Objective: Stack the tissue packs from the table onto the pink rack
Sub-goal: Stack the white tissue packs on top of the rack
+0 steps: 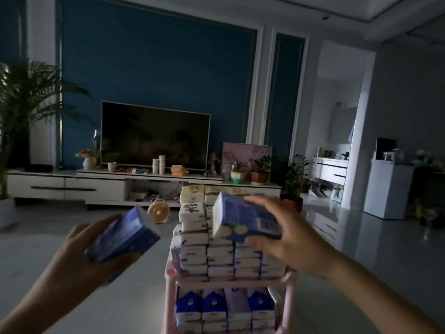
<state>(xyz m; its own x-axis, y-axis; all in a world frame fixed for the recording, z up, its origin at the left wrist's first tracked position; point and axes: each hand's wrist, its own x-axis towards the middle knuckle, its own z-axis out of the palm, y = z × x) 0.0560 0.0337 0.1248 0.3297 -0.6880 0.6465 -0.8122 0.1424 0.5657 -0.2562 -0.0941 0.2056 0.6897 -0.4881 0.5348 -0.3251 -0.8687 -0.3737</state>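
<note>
Two tissue packs are in the air, one in each of a person's hands, in a dim living room. The left hand (72, 259), at the lower left of the frame, grips a blue tissue pack (122, 235) tilted end-up, its fingers (125, 259) curled beneath and the thumb over the top. The right hand (291, 235), right of centre, grasps a second tissue pack (243, 218) by its long edges, with the fingers above and the thumb below. It holds this one just above the piled packs (216, 251) on the pink rack (238, 283). That hold probably keeps the underside free, so the pack can be lowered flat onto the heap. The blue tissue pack hangs off to the side, likely next in turn.

The pink rack stands at the lower centre. Its top shelf carries rows of white wrapped packs several layers deep, rising at the back left into an uneven tower. The shelf below holds lower packs (214, 307), blue and white, standing side by side. Both held packs are soft rectangular blocks in glossy blue film with pale print. The second one shows pale round shapes and a barcode-like panel. No desk is in view.
</note>
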